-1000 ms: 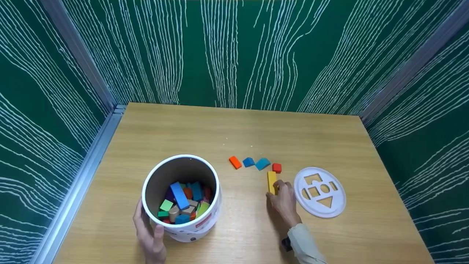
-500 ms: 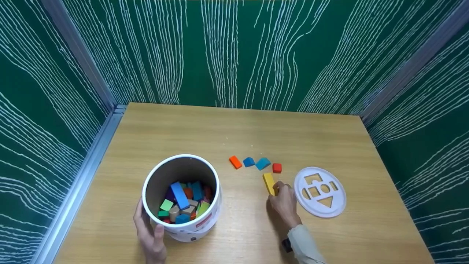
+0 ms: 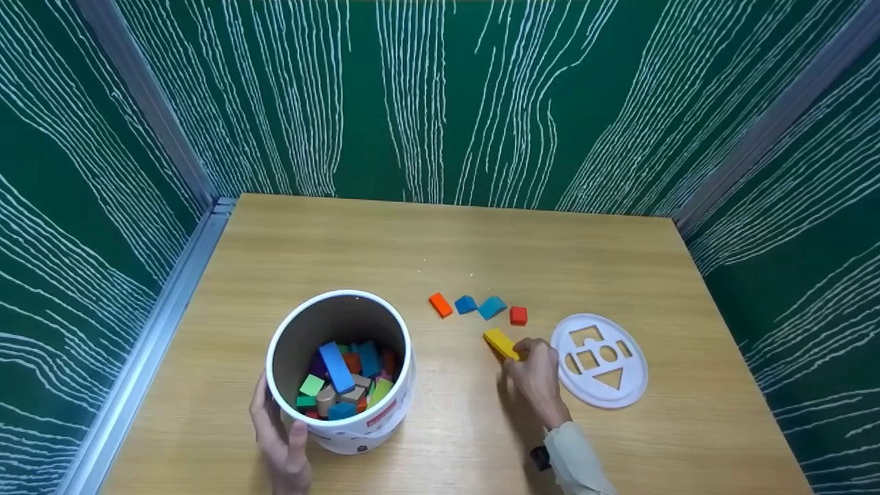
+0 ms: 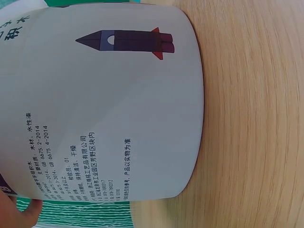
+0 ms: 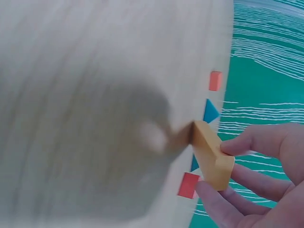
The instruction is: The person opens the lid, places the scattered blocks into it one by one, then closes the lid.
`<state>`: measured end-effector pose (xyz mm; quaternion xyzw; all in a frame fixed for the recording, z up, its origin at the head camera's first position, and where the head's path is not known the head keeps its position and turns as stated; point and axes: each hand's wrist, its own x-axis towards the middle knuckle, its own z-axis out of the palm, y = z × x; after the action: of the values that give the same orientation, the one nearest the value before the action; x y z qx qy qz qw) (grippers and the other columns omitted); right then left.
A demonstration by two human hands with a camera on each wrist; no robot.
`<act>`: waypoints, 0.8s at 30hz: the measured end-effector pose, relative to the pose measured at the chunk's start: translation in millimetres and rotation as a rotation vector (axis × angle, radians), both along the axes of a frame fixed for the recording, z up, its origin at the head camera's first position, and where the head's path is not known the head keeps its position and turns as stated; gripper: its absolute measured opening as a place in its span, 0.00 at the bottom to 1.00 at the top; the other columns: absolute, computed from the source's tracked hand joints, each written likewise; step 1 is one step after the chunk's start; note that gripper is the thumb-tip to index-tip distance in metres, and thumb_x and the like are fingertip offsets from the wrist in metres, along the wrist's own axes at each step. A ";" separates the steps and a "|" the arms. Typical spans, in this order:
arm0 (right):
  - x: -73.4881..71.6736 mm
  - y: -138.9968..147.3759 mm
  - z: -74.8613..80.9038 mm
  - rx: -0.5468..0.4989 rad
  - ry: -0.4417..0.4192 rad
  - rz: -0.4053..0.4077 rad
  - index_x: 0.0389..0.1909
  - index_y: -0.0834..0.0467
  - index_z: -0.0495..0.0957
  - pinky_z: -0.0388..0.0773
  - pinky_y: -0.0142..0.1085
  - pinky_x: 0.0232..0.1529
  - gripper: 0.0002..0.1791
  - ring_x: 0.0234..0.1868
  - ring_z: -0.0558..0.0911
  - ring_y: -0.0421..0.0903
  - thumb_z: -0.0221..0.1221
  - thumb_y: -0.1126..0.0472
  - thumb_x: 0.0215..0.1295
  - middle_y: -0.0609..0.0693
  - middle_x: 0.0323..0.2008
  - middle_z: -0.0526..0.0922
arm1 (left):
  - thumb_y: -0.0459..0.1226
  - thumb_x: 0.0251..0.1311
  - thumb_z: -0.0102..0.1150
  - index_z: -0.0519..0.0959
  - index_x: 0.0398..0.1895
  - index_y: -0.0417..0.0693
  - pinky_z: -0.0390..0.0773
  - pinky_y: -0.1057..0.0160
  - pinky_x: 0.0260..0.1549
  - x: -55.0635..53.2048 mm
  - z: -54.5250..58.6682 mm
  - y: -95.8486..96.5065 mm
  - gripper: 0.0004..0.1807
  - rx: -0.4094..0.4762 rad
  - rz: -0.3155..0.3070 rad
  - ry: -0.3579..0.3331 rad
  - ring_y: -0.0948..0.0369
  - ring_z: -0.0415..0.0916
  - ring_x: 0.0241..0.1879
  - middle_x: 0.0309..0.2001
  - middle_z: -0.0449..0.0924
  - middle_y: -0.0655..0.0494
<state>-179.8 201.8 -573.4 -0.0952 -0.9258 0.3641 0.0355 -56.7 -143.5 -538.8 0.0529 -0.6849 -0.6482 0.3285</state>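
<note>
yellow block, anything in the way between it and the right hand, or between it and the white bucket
Nothing visible: the right hand pinches the yellow block directly, and only tabletop shows between the block and the white bucket.

Left hand (image 3: 282, 447): fingers partly hidden behind the bucket (image 3: 399, 414); lower part cut off by the head view's bottom edge. Right hand (image 3: 536, 379): fingers cover the yellow block's (image 3: 500, 342) near end there. White specks (image 3: 471, 275) beyond: too small to identify.
</note>
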 end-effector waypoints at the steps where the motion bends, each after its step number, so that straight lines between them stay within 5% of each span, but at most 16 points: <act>1: 0.2 -0.5 2.5 -0.007 0.001 -0.001 0.37 0.69 0.82 0.78 0.48 0.47 0.14 0.43 0.80 0.53 0.64 0.72 0.45 0.63 0.40 0.83 | 0.31 0.57 0.46 0.55 0.71 0.42 0.54 0.63 0.66 -0.1 -0.2 -0.1 0.35 0.001 0.000 -0.003 0.56 0.55 0.67 0.69 0.57 0.48; 13: 3.8 -7.0 24.4 -0.017 0.086 0.006 0.34 0.68 0.83 0.80 0.47 0.43 0.12 0.38 0.80 0.52 0.64 0.74 0.45 0.60 0.36 0.82 | 0.31 0.58 0.46 0.54 0.71 0.41 0.56 0.65 0.66 -0.6 -2.1 -0.1 0.34 -0.033 0.017 -0.036 0.58 0.55 0.67 0.69 0.56 0.45; 24: 6.7 -8.1 30.7 -0.028 0.252 0.042 0.28 0.69 0.82 0.82 0.45 0.37 0.09 0.33 0.83 0.53 0.64 0.74 0.40 0.59 0.30 0.82 | 0.33 0.59 0.46 0.55 0.70 0.42 0.54 0.64 0.66 -0.1 -1.2 0.6 0.33 -0.019 0.026 -0.023 0.58 0.55 0.66 0.69 0.57 0.46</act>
<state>-173.1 193.7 -542.7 -0.0296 -0.9105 0.3869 0.1427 -56.7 -143.0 -540.0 0.0663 -0.6942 -0.6365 0.3295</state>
